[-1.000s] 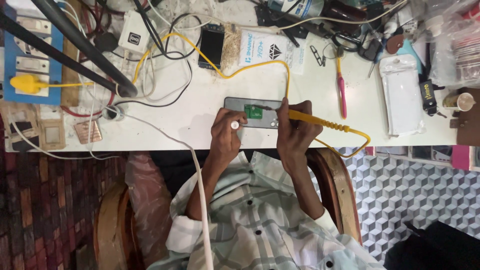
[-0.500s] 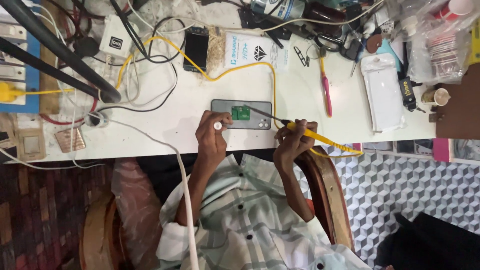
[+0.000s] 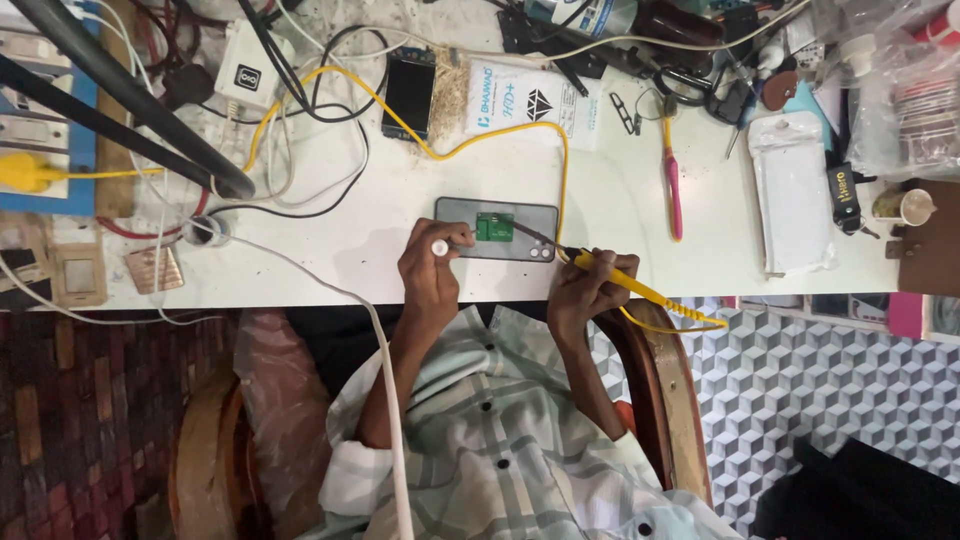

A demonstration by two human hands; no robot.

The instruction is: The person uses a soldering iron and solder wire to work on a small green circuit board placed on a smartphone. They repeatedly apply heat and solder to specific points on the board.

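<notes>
The work in hand looked like soldering on a small green circuit board (image 3: 494, 227) that lay on top of a grey phone (image 3: 497, 229), which sat flat on the white bench (image 3: 380, 250) just in front of the person. The right hand (image 3: 585, 290) was wrapped shut around the yellow handle of a soldering iron (image 3: 600, 267), its dark tip slanting up and left until it met or nearly met the board's right edge; whether it truly touched was too fine to tell. A yellow cable (image 3: 480, 140) looped from the iron across the bench toward the far side. The left hand (image 3: 432, 262) rested at the phone's near left corner, its grip closed on a small white, round-ended thing (image 3: 439, 247), too small to name, with the fingertips against or just beside the phone's edge. Judging from this, the step was the joint itself, and the next move would call for a steady tip and the phone held still by the left hand. A second, dark phone (image 3: 409, 96), a pink toothbrush (image 3: 672, 185) and a clear phone cover (image 3: 792, 195) lay well apart, farther back.
</notes>
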